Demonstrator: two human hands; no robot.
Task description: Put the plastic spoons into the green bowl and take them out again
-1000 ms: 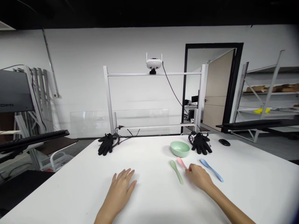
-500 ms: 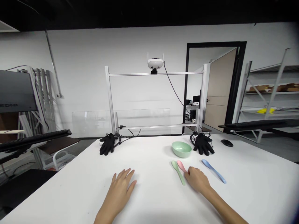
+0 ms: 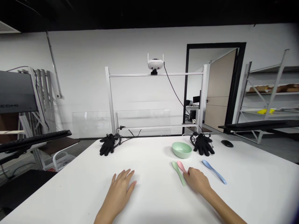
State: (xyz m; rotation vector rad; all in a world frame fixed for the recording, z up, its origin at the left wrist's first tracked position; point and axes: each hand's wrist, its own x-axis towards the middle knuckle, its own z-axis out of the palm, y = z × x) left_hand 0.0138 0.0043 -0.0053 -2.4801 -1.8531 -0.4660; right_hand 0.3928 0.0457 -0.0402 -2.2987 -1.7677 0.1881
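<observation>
My left hand (image 3: 121, 188) lies flat on the white table (image 3: 151, 199) with its fingers stretched out and nothing under it. My right hand (image 3: 197, 182) rests with curled fingers over the handle of a pink spoon (image 3: 181, 165), whose bowl end sticks out beyond the fingertips. A green spoon (image 3: 178, 172) lies just left of the pink one, touching or nearly touching it. A blue spoon (image 3: 213, 171) lies to the right of my right hand. A pale green bowl (image 3: 181, 149) stands behind the spoons.
Two black gloves lie at the back of the table, the left glove (image 3: 107, 144) and the right glove (image 3: 203, 144) beside the bowl. A black mouse (image 3: 227, 143) sits far right. An aluminium frame (image 3: 155, 74) carries a white camera (image 3: 155, 63). A monitor (image 3: 16, 91) and keyboard (image 3: 35, 140) stand left.
My right hand has shifted slightly left along the pink spoon's handle and closed over it. My left hand has stayed where it was.
</observation>
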